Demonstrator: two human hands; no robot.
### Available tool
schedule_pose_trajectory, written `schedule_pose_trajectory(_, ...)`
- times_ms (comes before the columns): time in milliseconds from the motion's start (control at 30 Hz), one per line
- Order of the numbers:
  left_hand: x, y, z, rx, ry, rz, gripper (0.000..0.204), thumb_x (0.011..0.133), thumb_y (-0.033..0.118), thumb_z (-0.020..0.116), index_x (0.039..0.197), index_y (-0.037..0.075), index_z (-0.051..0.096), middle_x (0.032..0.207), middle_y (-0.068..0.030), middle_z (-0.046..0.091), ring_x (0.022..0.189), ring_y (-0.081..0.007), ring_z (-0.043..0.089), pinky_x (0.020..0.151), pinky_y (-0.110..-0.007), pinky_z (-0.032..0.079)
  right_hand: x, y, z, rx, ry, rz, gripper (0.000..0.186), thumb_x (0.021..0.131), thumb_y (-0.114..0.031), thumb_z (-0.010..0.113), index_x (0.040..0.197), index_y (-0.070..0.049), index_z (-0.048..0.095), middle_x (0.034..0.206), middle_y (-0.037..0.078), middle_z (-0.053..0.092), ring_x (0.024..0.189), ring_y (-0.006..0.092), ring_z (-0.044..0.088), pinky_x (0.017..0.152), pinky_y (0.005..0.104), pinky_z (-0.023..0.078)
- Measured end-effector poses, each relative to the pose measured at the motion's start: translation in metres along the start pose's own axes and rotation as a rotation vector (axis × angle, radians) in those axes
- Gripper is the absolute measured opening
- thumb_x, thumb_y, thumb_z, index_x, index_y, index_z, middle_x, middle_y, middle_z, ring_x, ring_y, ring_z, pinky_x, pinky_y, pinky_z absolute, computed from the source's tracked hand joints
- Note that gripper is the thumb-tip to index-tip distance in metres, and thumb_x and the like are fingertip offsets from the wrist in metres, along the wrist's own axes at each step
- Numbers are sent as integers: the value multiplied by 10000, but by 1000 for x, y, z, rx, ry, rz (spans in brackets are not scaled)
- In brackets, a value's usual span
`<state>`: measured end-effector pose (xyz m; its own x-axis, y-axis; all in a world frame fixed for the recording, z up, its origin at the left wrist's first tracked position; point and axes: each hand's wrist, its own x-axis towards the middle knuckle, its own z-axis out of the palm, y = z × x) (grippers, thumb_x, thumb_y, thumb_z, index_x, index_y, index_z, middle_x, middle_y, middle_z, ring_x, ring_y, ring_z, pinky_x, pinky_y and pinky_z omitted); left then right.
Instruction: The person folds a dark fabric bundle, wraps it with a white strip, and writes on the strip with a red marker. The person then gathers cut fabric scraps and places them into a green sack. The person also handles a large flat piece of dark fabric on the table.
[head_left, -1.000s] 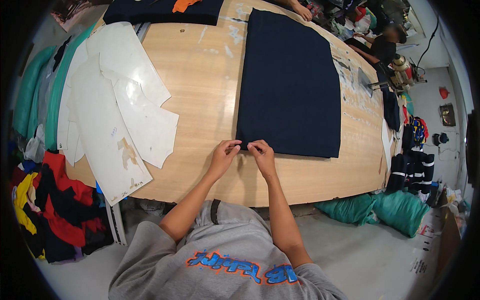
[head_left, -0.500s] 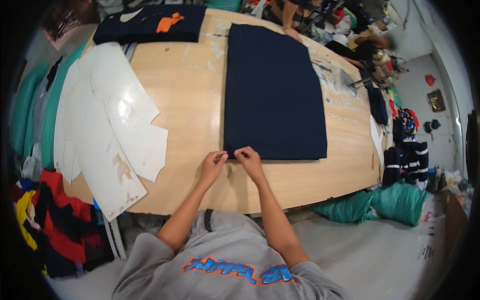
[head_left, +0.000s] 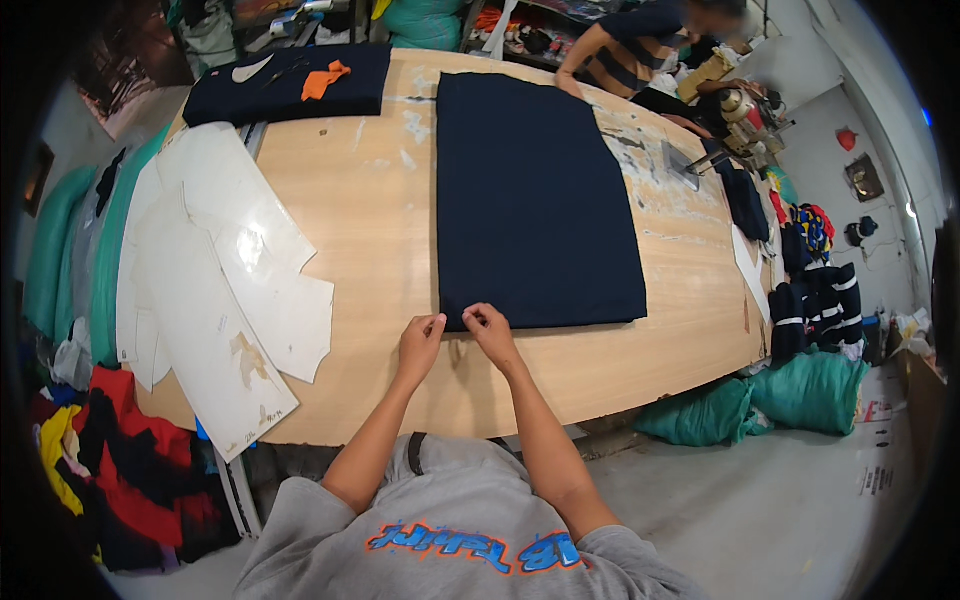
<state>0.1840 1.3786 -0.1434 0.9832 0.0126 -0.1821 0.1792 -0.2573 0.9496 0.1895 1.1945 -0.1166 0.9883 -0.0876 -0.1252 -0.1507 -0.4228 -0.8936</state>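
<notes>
A large folded stack of navy fabric [head_left: 535, 210] lies on the wooden table in front of me, its near edge toward my body. My left hand [head_left: 421, 342] is closed at the fabric's near left corner, thumb and fingers pinched together on the edge. Just to its right, my right hand [head_left: 490, 333] pinches the same near edge, with fingers curled. The small bit of cloth between my fingertips is mostly hidden. At the far side, another person's hand [head_left: 568, 84] rests by the fabric's far right corner.
White pattern sheets [head_left: 235, 270] overlap on the table's left. Another navy fabric pile [head_left: 300, 95] at the far left carries an orange scrap [head_left: 325, 80]. A metal stand [head_left: 685, 165] is at the right. Green sacks [head_left: 750, 405] lie on the floor beyond the right edge.
The view has tilted up slightly, showing more of the other person at the far side. My hands remain at the fabric's near left corner, fingertips shifted only a little.
</notes>
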Motion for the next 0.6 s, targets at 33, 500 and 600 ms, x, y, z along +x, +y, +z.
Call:
schedule_pose_trajectory(33,-1,-2,-2,12,11,6,417,1045,367,725,1132,-38,780,1075,-177,734,936,-260,719,851,-363,563,0,-3,3,24,11,38,152,1029,-190,688,1069,-44,710,875,74,682,797,197,642,749,355,520)
schedule_pose_trajectory(500,-11,3,-2,-167,-54,-74,344,1059,297,710,1219,-2,764,1229,-149,711,1092,-257,716,969,-356,554,-2,-13,8,-173,125,-57,46,1027,-44,565,1046,-51,607,896,119,637,785,276,652,732,408,514)
schedule_pose_trajectory(600,-13,3,2,-179,-44,-71,309,1050,268,724,1215,10,765,1241,-135,698,1083,-249,725,955,-351,567,-5,-13,6,-166,68,-97,53,1010,-49,601,1027,-58,651,912,101,615,791,261,617,744,385,500)
